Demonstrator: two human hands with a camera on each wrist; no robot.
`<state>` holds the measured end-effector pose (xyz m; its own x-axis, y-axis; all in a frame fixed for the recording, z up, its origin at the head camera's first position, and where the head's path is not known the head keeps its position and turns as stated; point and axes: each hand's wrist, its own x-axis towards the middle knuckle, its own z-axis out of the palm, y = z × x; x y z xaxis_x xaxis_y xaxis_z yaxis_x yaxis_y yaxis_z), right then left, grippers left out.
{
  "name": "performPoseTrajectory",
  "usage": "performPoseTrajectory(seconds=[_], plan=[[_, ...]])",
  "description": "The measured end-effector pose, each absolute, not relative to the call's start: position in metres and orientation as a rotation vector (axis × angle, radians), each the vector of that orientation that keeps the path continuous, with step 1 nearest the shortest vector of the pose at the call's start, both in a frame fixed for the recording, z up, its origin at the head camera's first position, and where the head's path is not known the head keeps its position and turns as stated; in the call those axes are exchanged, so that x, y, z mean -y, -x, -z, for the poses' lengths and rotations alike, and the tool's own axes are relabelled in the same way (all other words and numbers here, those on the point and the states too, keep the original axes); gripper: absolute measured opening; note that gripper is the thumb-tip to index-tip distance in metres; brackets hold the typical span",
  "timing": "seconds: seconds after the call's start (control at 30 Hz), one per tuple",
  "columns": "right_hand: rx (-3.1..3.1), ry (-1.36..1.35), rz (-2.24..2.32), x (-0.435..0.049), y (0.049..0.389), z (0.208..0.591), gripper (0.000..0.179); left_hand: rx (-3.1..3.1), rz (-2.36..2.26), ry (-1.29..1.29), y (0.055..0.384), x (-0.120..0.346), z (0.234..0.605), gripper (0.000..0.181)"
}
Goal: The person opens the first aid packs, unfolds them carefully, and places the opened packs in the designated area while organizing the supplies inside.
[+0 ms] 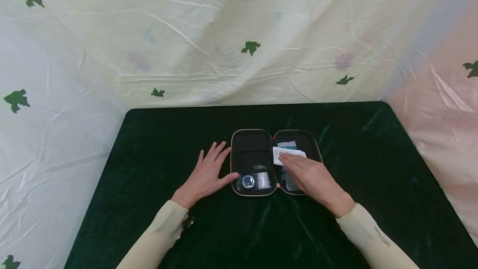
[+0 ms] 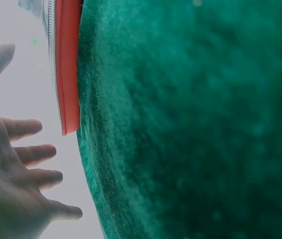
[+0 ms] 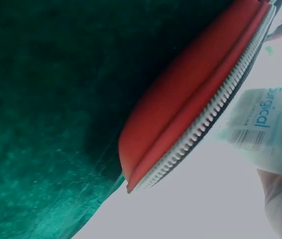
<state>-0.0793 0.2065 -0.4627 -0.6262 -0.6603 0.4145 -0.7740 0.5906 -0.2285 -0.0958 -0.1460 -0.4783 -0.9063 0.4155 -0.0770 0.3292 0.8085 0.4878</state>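
Note:
An unfolded zip case (image 1: 251, 141) with a black inside and a red outer shell (image 3: 176, 94) lies on the table. My right hand (image 1: 313, 177) holds a white packet (image 1: 284, 155) over the case's right half. In the right wrist view, this packet (image 3: 265, 129) shows blue "surgical" print and a barcode. My left hand (image 1: 207, 175) is spread at the case's left side, its thumb overlapping the rim in the head view; whether it touches is unclear. Clear-wrapped items, a round roll (image 1: 248, 182) and a white roll (image 1: 263, 180), sit in the left half.
Other packets, one blue and white (image 1: 286, 145), lie in the case's right half, partly hidden by my right hand. Dark green velvety cloth (image 1: 168, 136) covers the table. A pale printed curtain (image 1: 224, 74) hangs behind it and along the sides.

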Motion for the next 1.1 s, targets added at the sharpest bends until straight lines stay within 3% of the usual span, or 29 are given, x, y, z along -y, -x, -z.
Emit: performPoseTrajectory(seconds=[0.13,0.27,0.63,0.83,1.1], plan=[[2.454,-1.085,-0.589,-0.206,0.081,0.46,0.034,-2.825,-0.7,-0.587,0.095,0.147,0.478,0.094],[2.392,-1.048,-0.602,-0.204,0.083,0.455,0.049,-2.836,-0.695,-0.594,0.095,0.149,0.478,0.095],[2.357,-1.305,-0.515,-0.169,0.078,0.456,0.034,-2.849,-0.715,-0.599,0.1,0.148,0.478,0.089],[2.465,-1.4,-0.526,-0.156,0.072,0.461,0.052,-2.876,-0.725,-0.622,0.11,0.146,0.478,0.079],[2.499,-1.458,-0.468,-0.146,0.072,0.464,0.05,-2.877,-0.721,-0.702,0.133,0.142,0.475,0.062]])
